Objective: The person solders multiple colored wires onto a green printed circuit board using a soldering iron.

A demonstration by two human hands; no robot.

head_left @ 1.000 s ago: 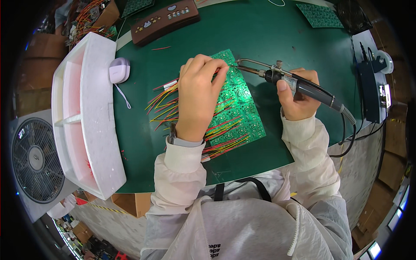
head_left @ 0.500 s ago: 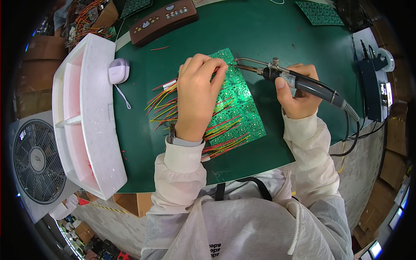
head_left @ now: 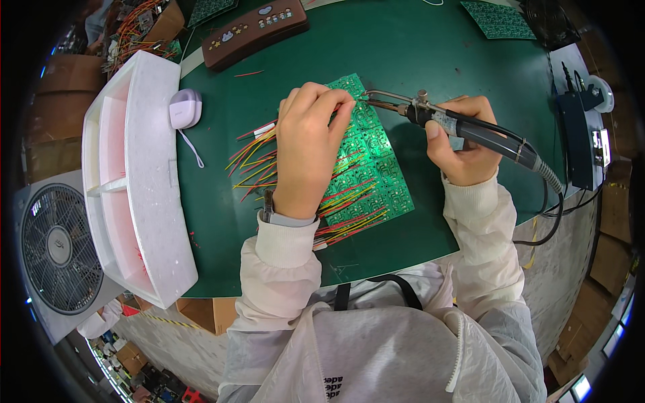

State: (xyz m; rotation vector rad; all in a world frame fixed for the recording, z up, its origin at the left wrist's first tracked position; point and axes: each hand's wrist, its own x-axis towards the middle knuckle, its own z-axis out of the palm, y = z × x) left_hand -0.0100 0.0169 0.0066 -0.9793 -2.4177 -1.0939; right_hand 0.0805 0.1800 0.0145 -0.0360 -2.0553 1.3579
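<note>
My right hand (head_left: 465,142) grips a black soldering iron (head_left: 494,139) with a thin metal solder-feed tube clamped above it. Its tip meets the upper part of a green circuit board panel (head_left: 383,158) lying on the mat. Just left of the tip, my left hand (head_left: 310,144) pinches a thin wire at the board, mostly hidden by the fingers. Red and yellow wires (head_left: 353,195) stick out in rows across the board's left side. More wire ends (head_left: 252,161) spread out to the left beneath my left hand.
A white foam tray (head_left: 171,221) with compartments stands at the left, beside a lilac case (head_left: 185,109) with a strap. A brown pencil case (head_left: 255,32) lies at the back. Another circuit board (head_left: 498,20) is far right, and the iron's cable leads to a dark box (head_left: 574,141).
Almost nothing differs. The iron and my right hand have shifted very slightly to the right in the picture, along with the whole scene; both hands keep their hold.
</note>
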